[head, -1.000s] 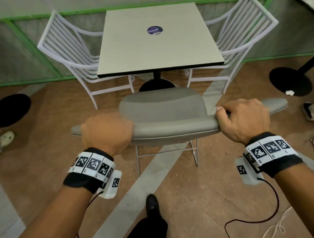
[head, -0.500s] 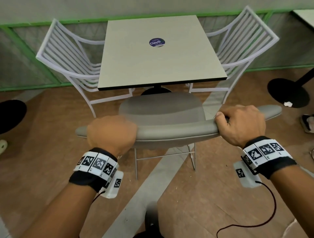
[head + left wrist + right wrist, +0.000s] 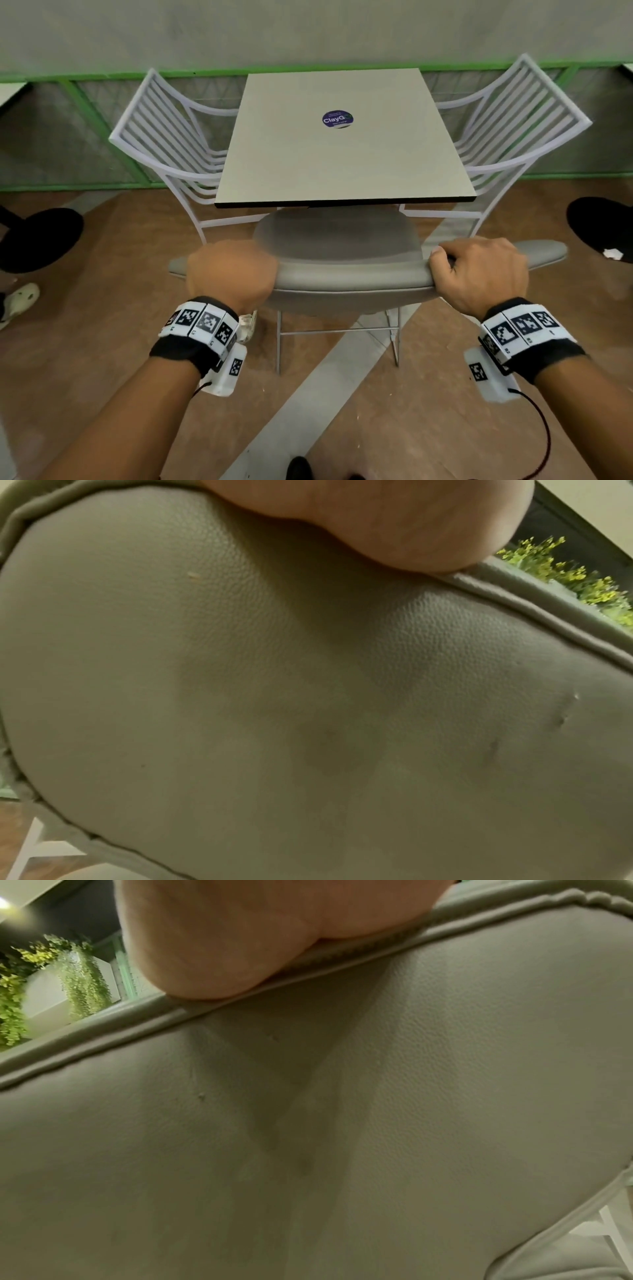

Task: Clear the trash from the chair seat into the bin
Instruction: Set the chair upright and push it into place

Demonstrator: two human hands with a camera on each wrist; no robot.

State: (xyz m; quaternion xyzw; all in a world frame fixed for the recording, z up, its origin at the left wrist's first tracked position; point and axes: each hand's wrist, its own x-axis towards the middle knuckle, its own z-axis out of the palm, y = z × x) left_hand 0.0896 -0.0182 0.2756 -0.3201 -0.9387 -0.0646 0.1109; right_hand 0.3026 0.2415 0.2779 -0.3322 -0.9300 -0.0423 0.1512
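Observation:
A grey padded chair faces the table, its seat (image 3: 335, 236) partly tucked under the table edge. No trash shows on the visible part of the seat, and no bin is in view. My left hand (image 3: 233, 270) grips the left end of the chair's backrest (image 3: 349, 274), fingers curled over its top. My right hand (image 3: 479, 270) grips the right end the same way. The wrist views are filled by the backrest's grey leather (image 3: 308, 696) (image 3: 342, 1123), with the heel of each hand (image 3: 411, 520) (image 3: 240, 934) on the piped top edge.
A square table (image 3: 342, 154) with a round purple sticker stands ahead. White slatted chairs flank it on the left (image 3: 164, 137) and right (image 3: 520, 116). Black round table bases (image 3: 37, 240) (image 3: 603, 229) sit on the brown floor. A pale shoe (image 3: 20, 301) lies far left.
The grey chair has slid forward toward the table, so more of its seat lies under the table edge. Both hands kept their grip and moved with it.

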